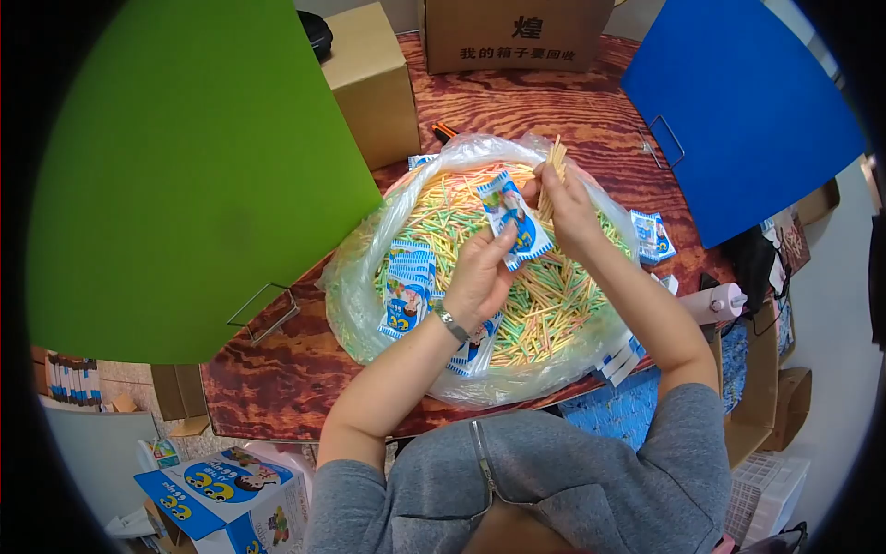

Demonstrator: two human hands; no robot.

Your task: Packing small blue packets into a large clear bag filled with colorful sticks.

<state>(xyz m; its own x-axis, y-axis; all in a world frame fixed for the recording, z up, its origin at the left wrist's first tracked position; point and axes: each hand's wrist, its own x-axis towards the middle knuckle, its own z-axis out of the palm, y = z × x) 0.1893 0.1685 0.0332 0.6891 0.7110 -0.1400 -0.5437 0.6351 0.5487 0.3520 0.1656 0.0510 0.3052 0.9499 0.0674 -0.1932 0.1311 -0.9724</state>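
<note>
My left hand (480,270) holds a small blue-and-white printed packet (513,217) above a wide basin lined with a clear plastic bag (369,277). My right hand (563,203) pinches a bunch of thin pale sticks (552,166), upright, right beside the packet's top. The basin is heaped with several yellow, green and pink sticks (544,305). More of the same packets (408,286) lie on the heap under my left wrist, which bears a metal watch band.
Brown cardboard boxes (369,83) stand at the table's far side. A green board (194,166) rises on the left, a blue board (738,111) on the right. Loose packets (653,235) lie right of the basin. A blue printed carton (221,494) sits on the floor, lower left.
</note>
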